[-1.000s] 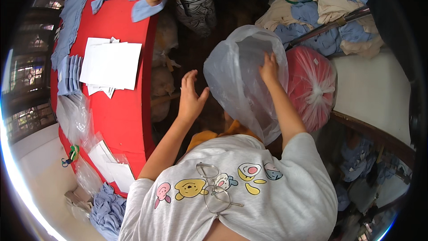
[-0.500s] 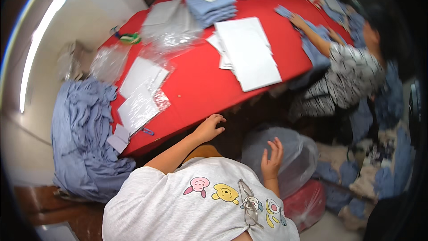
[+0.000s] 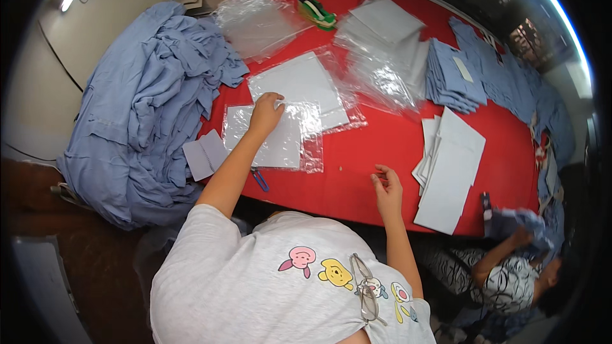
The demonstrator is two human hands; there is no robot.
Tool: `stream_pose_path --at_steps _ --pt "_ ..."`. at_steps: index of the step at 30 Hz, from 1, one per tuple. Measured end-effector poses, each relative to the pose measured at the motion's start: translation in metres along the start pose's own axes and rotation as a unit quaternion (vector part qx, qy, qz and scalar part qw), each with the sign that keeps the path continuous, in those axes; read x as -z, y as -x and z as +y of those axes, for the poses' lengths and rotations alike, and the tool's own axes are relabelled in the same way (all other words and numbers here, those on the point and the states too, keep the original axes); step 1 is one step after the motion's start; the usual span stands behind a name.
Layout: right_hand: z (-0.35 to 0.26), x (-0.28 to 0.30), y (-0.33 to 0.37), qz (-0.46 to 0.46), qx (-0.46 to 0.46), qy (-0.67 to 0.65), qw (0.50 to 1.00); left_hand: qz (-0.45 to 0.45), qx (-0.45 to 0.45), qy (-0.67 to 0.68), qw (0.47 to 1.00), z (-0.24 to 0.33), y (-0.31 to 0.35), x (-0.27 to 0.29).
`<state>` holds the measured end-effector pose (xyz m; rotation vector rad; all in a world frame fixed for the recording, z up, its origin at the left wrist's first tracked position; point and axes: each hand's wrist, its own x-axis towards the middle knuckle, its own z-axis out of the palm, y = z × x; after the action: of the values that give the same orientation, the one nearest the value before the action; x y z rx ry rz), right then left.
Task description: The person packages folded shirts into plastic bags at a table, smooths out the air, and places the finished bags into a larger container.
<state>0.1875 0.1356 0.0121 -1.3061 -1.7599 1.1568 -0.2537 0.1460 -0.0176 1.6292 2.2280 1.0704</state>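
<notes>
Left hand [image 3: 264,111] lay flat, fingers spread, on clear bag w/ white card [image 3: 271,134] on red surface [image 3: 376,153], right hand [image 3: 387,190] loosely open & empty nr front edge; folded stacks [image 3: 454,76] done, big blue heap [image 3: 143,108] apparently left.

Red surface [image 3: 382,153], carrying heaped blue cloth [image 3: 146,114] at left, clear bags [image 3: 280,130] with white card, more bags [image 3: 382,57], folded blue stacks [image 3: 452,76], white sheets [image 3: 449,175], tape dispenser [image 3: 313,7] at far edge
</notes>
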Motion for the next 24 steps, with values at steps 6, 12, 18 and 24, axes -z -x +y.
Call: stream_pose_path --at_steps 6,12,18,24 --pt "-0.050 -0.056 -0.081 -0.153 0.107 0.069 0.980 0.138 0.000 -0.095 0.986 -0.076 -0.141 0.021" --pt "-0.059 -0.085 -0.106 -0.211 -0.006 0.010 0.978 0.162 -0.120 -0.293 0.935 -0.112 -0.251 0.014" --pt "-0.035 -0.074 -0.119 -0.207 -0.038 0.023 0.977 0.183 -0.023 -0.151 0.971 -0.095 -0.281 0.032" --pt "-0.045 -0.035 -0.141 -0.155 -0.176 -0.464 0.854 0.068 -0.124 0.106 0.984 0.067 -0.197 0.041"
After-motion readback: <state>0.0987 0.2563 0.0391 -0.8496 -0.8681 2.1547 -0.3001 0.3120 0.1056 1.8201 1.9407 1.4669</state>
